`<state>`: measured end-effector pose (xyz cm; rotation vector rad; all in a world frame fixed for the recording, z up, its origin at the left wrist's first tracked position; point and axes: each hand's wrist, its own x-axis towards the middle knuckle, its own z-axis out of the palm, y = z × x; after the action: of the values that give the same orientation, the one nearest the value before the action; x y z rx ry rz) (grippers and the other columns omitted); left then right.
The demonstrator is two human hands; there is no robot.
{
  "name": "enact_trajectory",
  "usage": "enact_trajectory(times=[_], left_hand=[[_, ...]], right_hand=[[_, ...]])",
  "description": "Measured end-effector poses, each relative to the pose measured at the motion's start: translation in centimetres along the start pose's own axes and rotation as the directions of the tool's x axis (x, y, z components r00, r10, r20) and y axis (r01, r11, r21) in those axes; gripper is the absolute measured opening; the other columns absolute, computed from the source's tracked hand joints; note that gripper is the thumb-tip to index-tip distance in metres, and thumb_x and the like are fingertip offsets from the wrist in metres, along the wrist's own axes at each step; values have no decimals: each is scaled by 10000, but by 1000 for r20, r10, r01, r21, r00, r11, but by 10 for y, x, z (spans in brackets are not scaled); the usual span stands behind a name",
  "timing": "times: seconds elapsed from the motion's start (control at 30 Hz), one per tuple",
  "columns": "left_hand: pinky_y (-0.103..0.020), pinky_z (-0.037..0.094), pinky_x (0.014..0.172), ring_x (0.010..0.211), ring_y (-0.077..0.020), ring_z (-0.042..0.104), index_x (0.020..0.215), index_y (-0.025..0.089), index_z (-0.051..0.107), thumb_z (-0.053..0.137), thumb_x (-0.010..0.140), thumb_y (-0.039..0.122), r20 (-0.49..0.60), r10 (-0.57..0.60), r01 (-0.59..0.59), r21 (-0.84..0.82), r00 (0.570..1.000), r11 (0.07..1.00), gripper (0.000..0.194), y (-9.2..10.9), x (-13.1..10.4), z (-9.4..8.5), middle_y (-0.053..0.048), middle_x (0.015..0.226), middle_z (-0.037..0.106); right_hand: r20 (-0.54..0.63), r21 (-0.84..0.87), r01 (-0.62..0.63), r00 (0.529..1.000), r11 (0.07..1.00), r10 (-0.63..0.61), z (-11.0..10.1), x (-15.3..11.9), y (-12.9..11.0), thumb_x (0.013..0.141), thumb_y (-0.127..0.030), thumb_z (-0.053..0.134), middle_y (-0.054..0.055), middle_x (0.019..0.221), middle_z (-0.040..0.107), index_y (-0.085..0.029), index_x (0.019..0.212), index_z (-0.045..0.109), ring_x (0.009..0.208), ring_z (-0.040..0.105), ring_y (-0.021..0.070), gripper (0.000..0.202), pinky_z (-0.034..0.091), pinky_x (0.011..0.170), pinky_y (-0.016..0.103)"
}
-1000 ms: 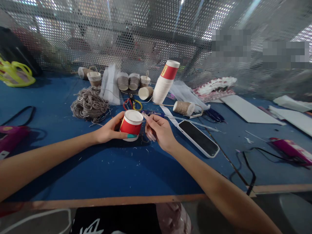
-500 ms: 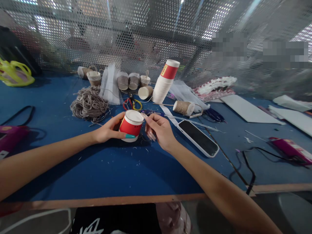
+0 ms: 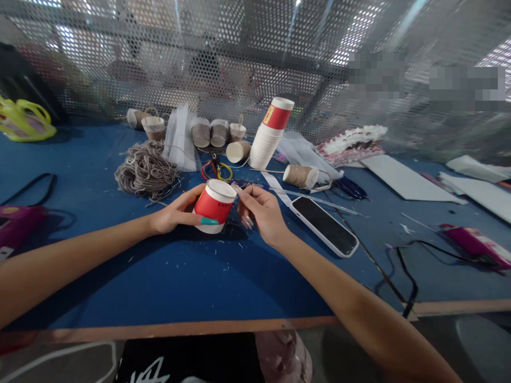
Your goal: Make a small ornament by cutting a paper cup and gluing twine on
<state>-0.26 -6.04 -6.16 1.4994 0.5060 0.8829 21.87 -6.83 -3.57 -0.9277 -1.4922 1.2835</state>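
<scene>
Cup (image 3: 214,206) turned slightly, tilted more. Left grip (image 3: 172,218) closed around cup, back from bench (image 3: 159,282) front edge; right grip (image 3: 261,214) bunched beside rim, hold unclear. Best: turn evenly, squeeze lightly.

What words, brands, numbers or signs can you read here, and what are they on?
None reads clearly.
Red-and-white cup in the left hand: dark marks, too small.
Cup stack: yellow label, too small.
Purple strip beyond the right hand: print, too small.
Left purple object, right purple object: blurred markings.
Black cloth: white strokes, cut off.
</scene>
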Motion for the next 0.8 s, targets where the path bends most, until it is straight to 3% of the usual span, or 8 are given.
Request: enact_trajectory(times=[0.1,0.17,0.23,0.3,0.4,0.5,0.6,0.8], left_hand=[[-395,473,944,1109,-299,614,1306,194,550,762,714,291,-11,-5,6,19,1000,1000,636,0,0,0,-91,1217,674],[-390,474,932,1099,-297,615,1306,193,551,761,703,307,-26,-8,9,24,1000,1000,649,-1,0,0,-90,1209,674],[-380,477,913,1078,-291,620,1313,194,547,760,695,323,-37,-15,16,18,999,1000,666,-2,0,0,-88,1198,678],[-368,481,894,1046,-281,630,1304,192,554,759,689,326,-39,-21,21,3,999,1000,662,-2,1,0,-84,1170,689],[-372,484,898,1044,-283,637,1295,190,565,754,684,316,-31,-20,19,-36,999,999,652,-3,1,0,-88,1178,692],[-385,486,923,1091,-296,629,1315,197,555,741,689,311,-36,-15,13,-55,999,998,664,-5,1,-2,-93,1235,678],[-397,495,930,1120,-310,624,1355,198,526,730,696,313,-35,-19,17,-52,999,999,699,-6,-1,-3,-105,1273,664],[-385,517,905,1081,-299,648,1351,187,533,734,687,287,-25,-33,31,-64,999,997,701,-4,0,-2,-112,1255,674]], right_hand=[[-191,-227,100,971,969,-145,-4,0,4,834,-584,613,-37,654,556,-236,821,500,572,541,110,367,461,532,270],[-259,-440,229,893,868,-367,-8,0,5,851,-537,603,37,924,630,-239,971,530,862,611,176,330,534,755,364],[-158,-577,374,821,726,-548,-12,-2,3,890,-455,564,88,1215,608,-256,1170,525,1158,560,243,346,466,1004,486],[33,-561,529,783,637,-621,-13,-5,-1,929,-373,498,85,1416,521,-290,1352,445,1338,466,274,434,364,1128,542],[266,-429,666,739,610,-619,-11,-11,-8,946,-312,434,48,1567,377,-339,1499,271,1432,393,278,577,302,1185,562],[383,-431,693,720,577,-579,-7,-15,-11,938,-312,421,23,1575,385,-356,1542,173,1491,286,275,654,162,1230,604],[429,-472,695,719,542,-548,-7,-17,-13,930,-309,431,32,1531,463,-334,1556,141,1525,187,260,690,42,1233,630],[450,-475,685,729,553,-516,-9,-16,-12,933,-312,432,53,1542,450,-316,1562,81,1526,181,254,720,35,1227,634]])
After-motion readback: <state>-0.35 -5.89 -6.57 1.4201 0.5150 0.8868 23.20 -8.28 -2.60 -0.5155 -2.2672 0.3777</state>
